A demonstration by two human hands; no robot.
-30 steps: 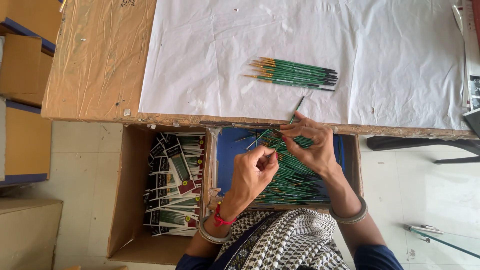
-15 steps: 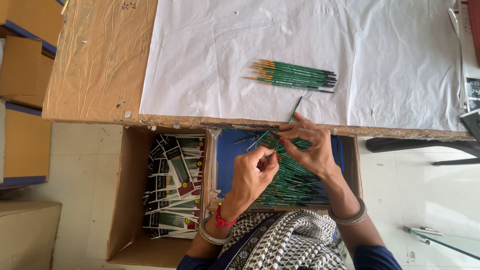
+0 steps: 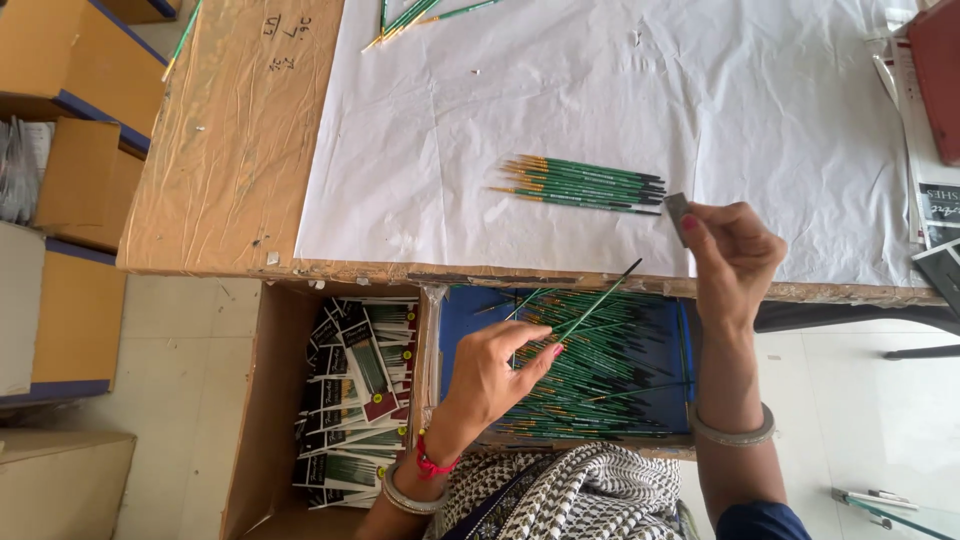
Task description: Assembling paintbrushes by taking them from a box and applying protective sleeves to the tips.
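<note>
A wooden table (image 3: 230, 170) wrapped in creased brown paper fills the upper part of the view, well above and left of the fingers — a wide white sheet (image 3: 600, 90) covers most of its top. Below the table edge, pale floor tiles (image 3: 180, 340) show on both sides. Far left of the fingers stand stacked tan cartons (image 3: 80, 180) with blue edges. Light is even and soft — no hard shadows on the sheet.
</note>
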